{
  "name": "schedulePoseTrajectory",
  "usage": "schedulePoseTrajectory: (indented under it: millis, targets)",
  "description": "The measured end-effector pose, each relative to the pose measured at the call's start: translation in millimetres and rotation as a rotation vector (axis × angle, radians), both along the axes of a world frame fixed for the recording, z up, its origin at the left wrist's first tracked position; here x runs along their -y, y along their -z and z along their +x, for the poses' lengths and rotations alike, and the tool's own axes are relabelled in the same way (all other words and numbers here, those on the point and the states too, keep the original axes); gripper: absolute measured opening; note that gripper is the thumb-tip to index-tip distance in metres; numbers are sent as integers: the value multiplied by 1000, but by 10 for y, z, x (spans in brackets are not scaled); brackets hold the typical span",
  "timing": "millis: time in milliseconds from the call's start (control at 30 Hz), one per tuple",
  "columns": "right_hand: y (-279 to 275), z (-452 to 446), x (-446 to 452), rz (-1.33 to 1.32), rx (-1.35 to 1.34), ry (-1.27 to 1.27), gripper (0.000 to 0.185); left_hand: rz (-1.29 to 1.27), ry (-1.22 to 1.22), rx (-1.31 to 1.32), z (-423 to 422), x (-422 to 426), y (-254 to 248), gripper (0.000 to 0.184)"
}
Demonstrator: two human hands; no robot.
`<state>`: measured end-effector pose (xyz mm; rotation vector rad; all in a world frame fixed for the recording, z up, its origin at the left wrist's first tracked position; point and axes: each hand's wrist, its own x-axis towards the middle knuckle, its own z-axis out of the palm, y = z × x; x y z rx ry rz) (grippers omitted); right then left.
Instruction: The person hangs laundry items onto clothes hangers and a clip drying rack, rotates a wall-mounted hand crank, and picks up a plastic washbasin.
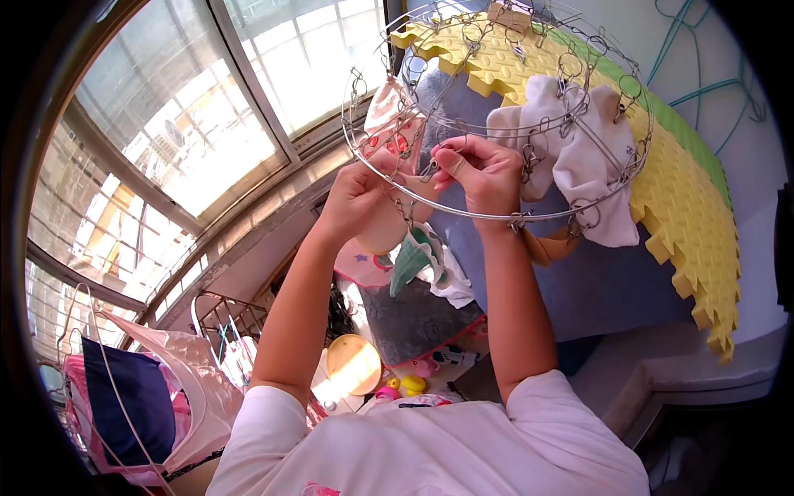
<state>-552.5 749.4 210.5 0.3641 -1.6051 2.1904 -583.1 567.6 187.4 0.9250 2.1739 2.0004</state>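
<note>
A round metal drying rack (529, 217) with several hanging wire clips is in front of me. My left hand (357, 197) is closed at the rack's near left side, its fingers pinching the upper edge of a pale peach cloth (387, 229). My right hand (486, 175) reaches inside the ring, thumb and forefinger pinched on a small metal clip (431, 168). White socks (571, 145) hang from clips to the right. A pink cloth with red prints (393, 124) hangs at the left, and a green-and-white cloth (413, 260) dangles below the hands.
Yellow foam mat (695, 240) curves behind the rack over a blue-grey padded surface (595, 298). Windows (174, 124) line the left. Hanging laundry (124, 397) is at lower left. A round yellowish stool top (354, 364) and yellow toys (412, 384) are below.
</note>
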Motion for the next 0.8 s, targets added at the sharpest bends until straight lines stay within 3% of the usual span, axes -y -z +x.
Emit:
schedulePoseTrajectory:
  millis: [233,433,533,600,633,700,800]
  targets:
    - [-4,7,-34,38,4,2,8,-6,46,-22,-8,-5,13,16]
    - [10,-26,-98,80,58,-83,11,200,26,125,6,-52,23,18]
    - [56,-23,-161,124,53,-116,17,246,-7,95,-11,-14,55,20]
    - [127,-82,-247,-22,-139,-372,36,328,51,370,-42,88,79,25]
    - [168,-103,-253,-266,-116,-516,53,331,49,366,-70,91,112,25]
    - [282,-174,-246,-447,98,-585,44,271,-31,373,-105,91,134,31]
    - [274,-266,-145,-286,295,-432,38,371,-55,576,-92,55,8,33]
